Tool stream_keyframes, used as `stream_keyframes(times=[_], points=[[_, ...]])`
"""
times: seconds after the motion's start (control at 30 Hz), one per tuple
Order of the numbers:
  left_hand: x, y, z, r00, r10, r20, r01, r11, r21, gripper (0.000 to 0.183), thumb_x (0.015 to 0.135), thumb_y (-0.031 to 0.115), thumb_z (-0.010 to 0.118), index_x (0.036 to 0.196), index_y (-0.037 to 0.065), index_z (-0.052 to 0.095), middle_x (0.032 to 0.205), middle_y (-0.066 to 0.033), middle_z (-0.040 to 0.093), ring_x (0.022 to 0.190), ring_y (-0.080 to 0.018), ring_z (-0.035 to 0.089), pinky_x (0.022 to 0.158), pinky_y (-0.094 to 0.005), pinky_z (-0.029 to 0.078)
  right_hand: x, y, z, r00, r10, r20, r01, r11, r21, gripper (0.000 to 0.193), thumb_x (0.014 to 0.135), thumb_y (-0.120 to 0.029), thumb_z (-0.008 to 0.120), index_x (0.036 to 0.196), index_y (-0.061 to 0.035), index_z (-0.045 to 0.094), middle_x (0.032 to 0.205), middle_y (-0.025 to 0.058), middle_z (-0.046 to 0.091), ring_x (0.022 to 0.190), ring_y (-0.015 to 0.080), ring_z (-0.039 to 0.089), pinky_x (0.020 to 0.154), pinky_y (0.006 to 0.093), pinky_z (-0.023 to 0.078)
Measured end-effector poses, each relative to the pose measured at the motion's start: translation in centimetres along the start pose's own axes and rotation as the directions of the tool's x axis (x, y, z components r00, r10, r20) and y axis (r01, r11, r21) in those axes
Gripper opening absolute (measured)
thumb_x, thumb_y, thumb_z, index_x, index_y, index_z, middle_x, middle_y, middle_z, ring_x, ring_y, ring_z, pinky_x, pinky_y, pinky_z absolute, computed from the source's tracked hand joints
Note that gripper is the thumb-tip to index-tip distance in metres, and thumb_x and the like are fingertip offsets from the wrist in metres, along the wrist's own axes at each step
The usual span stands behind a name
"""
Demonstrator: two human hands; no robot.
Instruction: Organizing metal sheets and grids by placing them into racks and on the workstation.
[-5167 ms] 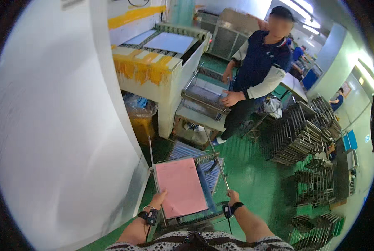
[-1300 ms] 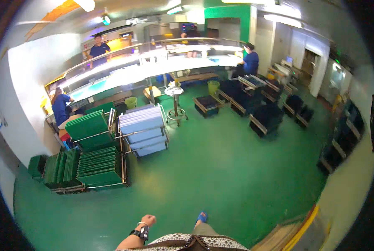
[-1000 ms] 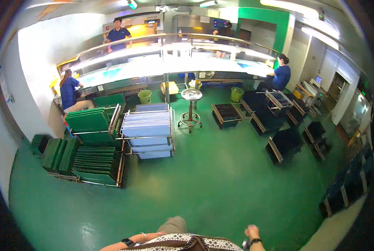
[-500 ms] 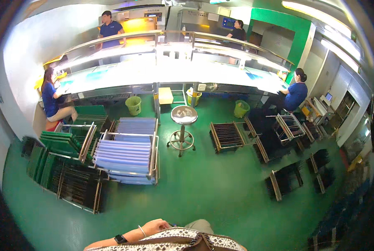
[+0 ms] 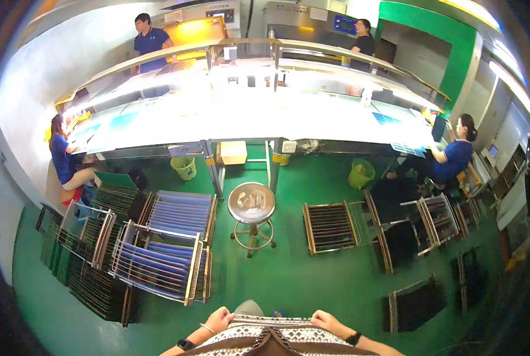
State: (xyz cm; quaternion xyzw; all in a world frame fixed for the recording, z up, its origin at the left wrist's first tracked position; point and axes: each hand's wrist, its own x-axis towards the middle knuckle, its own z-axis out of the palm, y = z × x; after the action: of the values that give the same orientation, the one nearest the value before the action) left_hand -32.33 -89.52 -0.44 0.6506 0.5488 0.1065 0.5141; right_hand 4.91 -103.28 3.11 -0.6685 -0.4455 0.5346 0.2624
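Note:
At the lower edge, my left hand (image 5: pixel 219 319) is closed on one corner of a brown and white patterned garment (image 5: pixel 277 332) that I wear. My right hand (image 5: pixel 329 323) pinches the opposite corner, so its front edge is stretched between them. A bracelet and a dark watch show on my left wrist, and a dark band circles the right one. Ahead of me stands a round metal stool (image 5: pixel 251 203) with some small pale pieces on its seat.
Racks of blue panels (image 5: pixel 155 261) and dark racks (image 5: pixel 330 228) stand on the green floor to either side. A long, brightly lit workbench (image 5: pixel 176 127) spans the room beyond the stool. People in dark blue sit at both its ends; others stand behind. Bins (image 5: pixel 360 173) sit below.
My right hand has come into view, and both hands now grip the garment's edge. The stool and racks appear larger and closer. The seated person at right has raised a dark panel.

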Motion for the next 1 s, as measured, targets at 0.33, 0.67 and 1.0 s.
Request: stream_keyframes(times=[0.33, 0.67, 1.0], points=[[19.2, 0.0, 0.0, 0.938, -0.317, 0.138, 0.340, 0.918, -0.201, 0.044, 0.079, 0.046, 0.063, 0.078, 0.002, 0.063, 0.071, -0.0078, 0.063, 0.066, -0.0130, 0.055, 0.063, -0.0281, 0.045, 22.6, -3.7, -13.7, 0.928, 0.007, 0.372, -0.002, 1.000, -0.013, 0.025, 0.087, -0.027, 0.057, 0.085, -0.0019, 0.059, 0.076, -0.0007, 0.058, 0.073, 0.0082, 0.050, 0.067, 0.0244, 0.043], [40.2, 13.4, -2.5, 0.889, -0.300, 0.345, 0.385, 0.899, -0.208, 0.056, 0.080, 0.053, 0.059, 0.096, -0.001, 0.059, 0.074, -0.0099, 0.066, 0.062, -0.0152, 0.062, 0.056, -0.0274, 0.049, 33.4, -6.7, -28.8, 0.976, 0.146, 0.159, -0.142, 0.989, -0.033, 0.011, 0.082, -0.012, 0.057, 0.084, -0.0008, 0.060, 0.074, 0.0038, 0.059, 0.067, 0.0087, 0.054, 0.061, 0.0240, 0.045], [51.8, 9.7, 2.8, 0.796, -0.575, 0.189, 0.525, 0.501, -0.688, 0.030, 0.083, 0.029, 0.054, 0.076, 0.003, 0.068, 0.067, -0.0066, 0.065, 0.058, -0.0164, 0.063, 0.052, -0.0301, 0.050, 53.9, -15.4, -48.0, 0.962, -0.174, -0.212, 0.128, 0.968, -0.214, 0.016, 0.078, -0.002, 0.053, 0.093, 0.0012, 0.057, 0.066, 0.0050, 0.058, 0.057, 0.0110, 0.056, 0.055, 0.0248, 0.048]])
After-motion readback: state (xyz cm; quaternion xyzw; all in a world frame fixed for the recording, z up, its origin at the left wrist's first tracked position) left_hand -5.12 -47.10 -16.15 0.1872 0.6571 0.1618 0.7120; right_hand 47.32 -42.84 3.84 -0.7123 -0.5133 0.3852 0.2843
